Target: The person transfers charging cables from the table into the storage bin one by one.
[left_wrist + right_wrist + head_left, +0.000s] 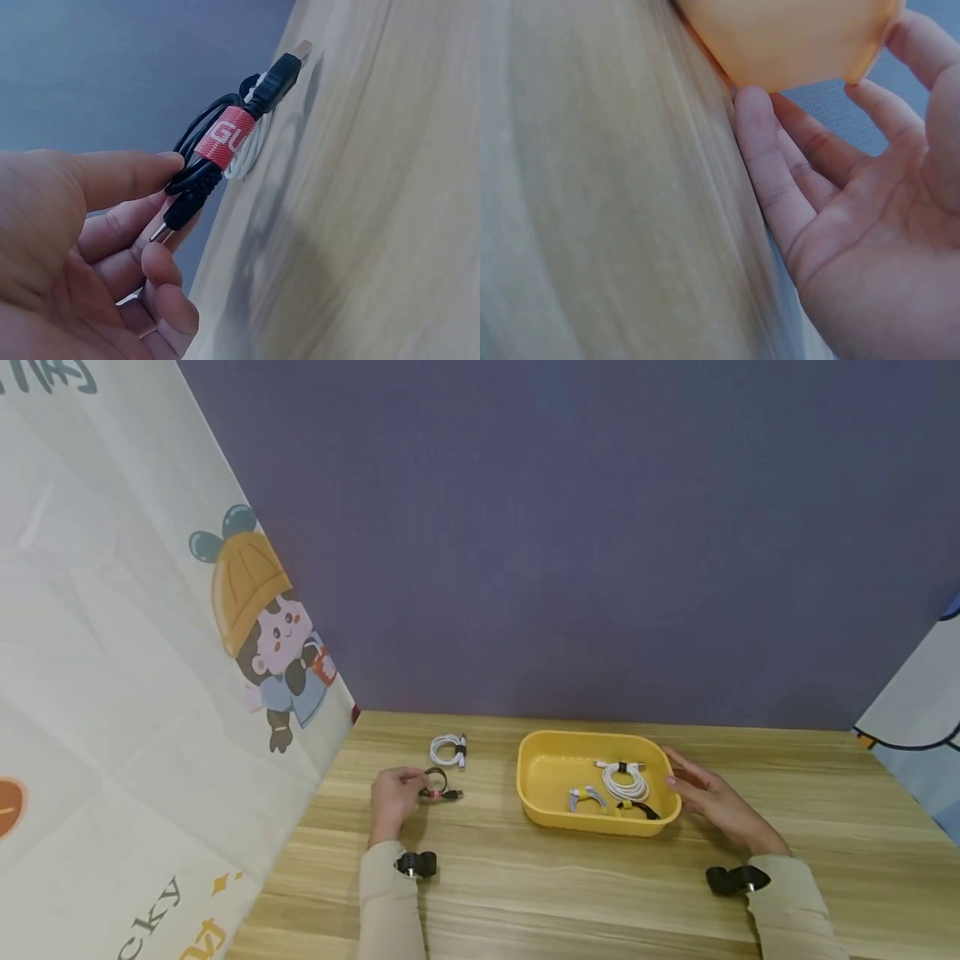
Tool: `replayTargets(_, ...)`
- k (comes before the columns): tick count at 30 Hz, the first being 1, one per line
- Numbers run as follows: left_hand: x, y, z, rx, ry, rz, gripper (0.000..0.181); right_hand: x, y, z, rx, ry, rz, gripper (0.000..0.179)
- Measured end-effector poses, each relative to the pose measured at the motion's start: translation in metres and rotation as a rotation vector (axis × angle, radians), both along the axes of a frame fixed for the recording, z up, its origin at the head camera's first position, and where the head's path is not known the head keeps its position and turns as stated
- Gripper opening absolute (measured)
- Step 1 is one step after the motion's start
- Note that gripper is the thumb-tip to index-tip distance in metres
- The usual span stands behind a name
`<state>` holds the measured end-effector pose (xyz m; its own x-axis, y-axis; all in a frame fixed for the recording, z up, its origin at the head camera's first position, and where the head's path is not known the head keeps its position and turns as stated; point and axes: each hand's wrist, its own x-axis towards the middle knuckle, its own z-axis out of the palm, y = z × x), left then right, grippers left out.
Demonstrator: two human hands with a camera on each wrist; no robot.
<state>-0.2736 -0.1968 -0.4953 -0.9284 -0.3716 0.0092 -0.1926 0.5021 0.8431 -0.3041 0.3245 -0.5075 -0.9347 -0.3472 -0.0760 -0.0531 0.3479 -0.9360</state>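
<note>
Between thumb and fingers, my left hand (393, 797) pinches a coiled black USB cable (199, 139) bound with a red strap (225, 137). Its USB plug points away from the hand, and a thin metal barrel tip lies near the fingers. In the left wrist view the coil is held just off the wooden surface. My right hand (712, 797) grips the right end of a yellow plastic basket (555, 818), thumb at the rim and fingers against the outer wall. Inside lie a white coiled cable (628, 789), a grey one (587, 795) with yellow ties and a black one (641, 810).
Behind the left hand, a white coiled cable (444, 750) with a black tie lies on the wooden table (487, 893). A dark blue panel (570, 543) rises along the back edge. A printed white sheet (150, 652) borders the left side.
</note>
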Motion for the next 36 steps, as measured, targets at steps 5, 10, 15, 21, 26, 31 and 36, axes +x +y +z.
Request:
replayTargets(5, -0.003, 0.001, 0.001, 0.009, 0.02, 0.002, 0.016, -0.001, 0.001, 0.0, 0.013, 0.002, 0.0, 0.07)
replayTargets(10, -0.004, 0.003, 0.002, 0.013, 0.06, -0.001, 0.016, -0.001, 0.001, -0.001, 0.011, 0.004, 0.001, 0.07)
replayTargets(15, -0.004, 0.007, 0.005, 0.04, 0.107, -0.006, 0.015, -0.001, 0.001, -0.002, 0.035, 0.002, -0.002, 0.069)
replayTargets(21, -0.007, 0.013, 0.008, 0.069, 0.17, 0.013, 0.013, -0.003, 0.001, -0.003, 0.062, 0.007, -0.015, 0.07)
replayTargets(26, -0.009, 0.019, 0.012, 0.095, 0.237, 0.023, 0.014, 0.0, 0.0, 0.001, 0.074, 0.007, -0.017, 0.069)
replayTargets(31, -0.01, 0.025, 0.016, 0.126, 0.271, 0.007, 0.014, 0.003, -0.002, 0.004, 0.068, 0.012, -0.023, 0.069)
replayTargets(36, -0.01, 0.03, 0.018, 0.136, 0.278, -0.001, 0.014, 0.005, -0.002, 0.006, 0.074, 0.01, -0.032, 0.068)
